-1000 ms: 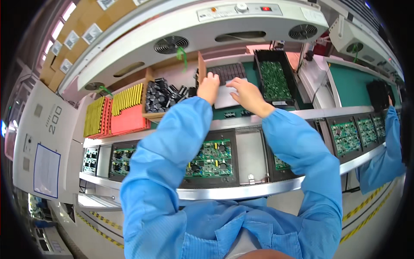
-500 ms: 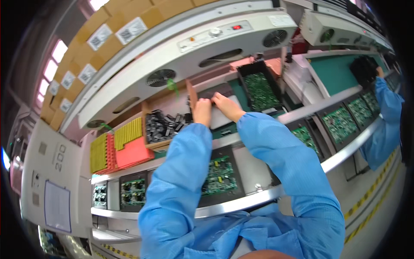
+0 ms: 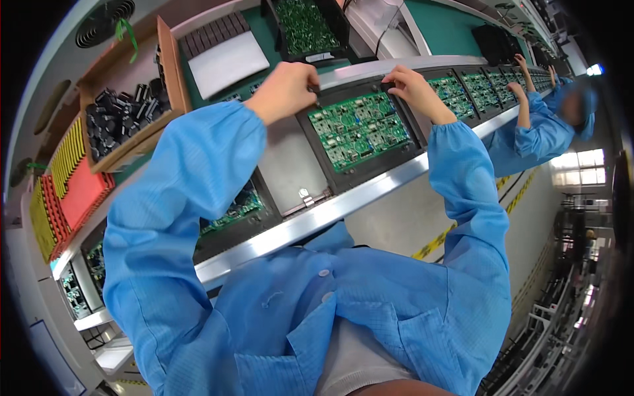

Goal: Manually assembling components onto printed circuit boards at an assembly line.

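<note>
A green circuit board [image 3: 360, 131] sits in a black carrier [image 3: 376, 162] in front of me. At the carrier's upper left corner is my left hand [image 3: 288, 90], with its fingers curled closed. My right hand [image 3: 411, 90] is at the upper right corner, thumb and fingertips pinched at a small dark piece. Whether each hand grips a loose part or a piece of the carrier cannot be made out. Behind my left hand lie a white pad [image 3: 228, 65] and a dark slotted block [image 3: 214, 34].
A cardboard box [image 3: 174, 66] of black cylindrical parts stands at the left, beside red trays [image 3: 80, 191] and yellow strips [image 3: 66, 158]. A black bin [image 3: 338, 30] holds small green pieces. More boards line the metal rail [image 3: 396, 170]. A co-worker [image 3: 551, 132] works at the right.
My hands have left the dark block behind the line and come to the board's carrier, moving apart to its two far corners. The view has turned rightward and down.
</note>
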Demonstrator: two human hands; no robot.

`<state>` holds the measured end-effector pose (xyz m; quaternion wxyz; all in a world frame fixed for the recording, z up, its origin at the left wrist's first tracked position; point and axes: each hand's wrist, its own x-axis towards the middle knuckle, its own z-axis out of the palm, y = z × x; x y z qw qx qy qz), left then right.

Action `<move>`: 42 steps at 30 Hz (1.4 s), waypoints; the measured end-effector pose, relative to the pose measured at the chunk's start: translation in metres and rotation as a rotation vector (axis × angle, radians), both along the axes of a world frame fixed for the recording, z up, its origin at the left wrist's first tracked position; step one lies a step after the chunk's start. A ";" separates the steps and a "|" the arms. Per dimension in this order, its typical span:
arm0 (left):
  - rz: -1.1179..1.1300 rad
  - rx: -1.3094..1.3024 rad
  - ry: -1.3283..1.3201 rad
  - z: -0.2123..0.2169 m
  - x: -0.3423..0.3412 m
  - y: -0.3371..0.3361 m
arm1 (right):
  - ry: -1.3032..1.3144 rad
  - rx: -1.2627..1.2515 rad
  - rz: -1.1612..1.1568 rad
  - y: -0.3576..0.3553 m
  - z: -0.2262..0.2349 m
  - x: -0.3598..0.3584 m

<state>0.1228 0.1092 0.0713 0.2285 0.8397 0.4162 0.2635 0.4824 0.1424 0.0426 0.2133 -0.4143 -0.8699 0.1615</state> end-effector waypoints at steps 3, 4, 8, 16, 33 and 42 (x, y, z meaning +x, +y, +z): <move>-0.055 -0.051 0.028 -0.031 0.041 0.006 | -0.079 0.031 -0.006 0.003 -0.023 0.014; -0.043 -0.085 0.044 -0.037 0.052 0.009 | -0.079 0.004 -0.017 0.005 -0.025 0.015; -0.091 -0.080 0.112 -0.054 0.082 0.025 | -0.107 -0.041 -0.003 0.006 -0.029 0.015; -0.080 -0.072 0.323 -0.061 0.104 0.033 | -0.125 -0.048 0.028 0.004 -0.026 0.019; -0.091 0.148 0.380 -0.028 0.102 0.007 | 0.189 -0.314 -0.153 -0.068 -0.037 0.041; -0.243 -0.165 0.082 -0.061 0.110 -0.028 | 0.110 -0.226 -0.131 -0.073 -0.030 0.028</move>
